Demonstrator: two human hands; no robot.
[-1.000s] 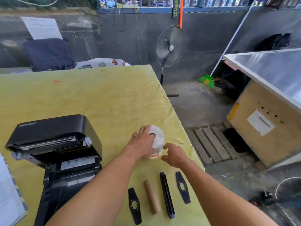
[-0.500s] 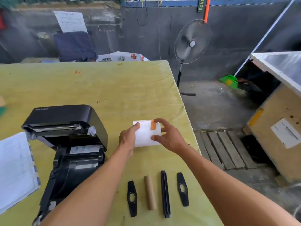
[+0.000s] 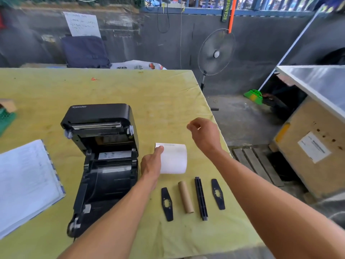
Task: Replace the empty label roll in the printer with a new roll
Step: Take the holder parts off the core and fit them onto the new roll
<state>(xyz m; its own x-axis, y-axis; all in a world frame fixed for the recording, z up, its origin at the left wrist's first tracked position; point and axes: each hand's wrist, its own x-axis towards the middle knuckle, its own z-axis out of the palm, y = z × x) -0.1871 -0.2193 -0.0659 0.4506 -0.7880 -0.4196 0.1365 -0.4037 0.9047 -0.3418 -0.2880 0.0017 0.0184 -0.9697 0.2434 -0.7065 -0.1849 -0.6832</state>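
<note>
The black label printer point(image 3: 104, 176) stands on the yellow table point(image 3: 149, 94) with its lid tipped open and its roll bay bare. Right of it the new white label roll point(image 3: 174, 158) lies on its side. My left hand point(image 3: 151, 165) grips the roll's left end. My right hand point(image 3: 205, 135) hovers above and right of the roll, its fingertips pinched on a small tape tab. Nearer me lie the empty brown cardboard core point(image 3: 185, 197), a black spindle bar point(image 3: 201, 198) and two flat black roll guides point(image 3: 167, 203) point(image 3: 218, 194).
An open paper pad point(image 3: 24, 180) lies left of the printer, and a green object point(image 3: 5, 118) sits at the left edge. The table's right edge runs just past the parts. Beyond it are a standing fan point(image 3: 216, 52), a wooden crate point(image 3: 313, 146) and floor slats.
The roll went from standing on end to lying on its side. The orange tab seen on it half a second ago is gone, and my right hand has lifted away up and right.
</note>
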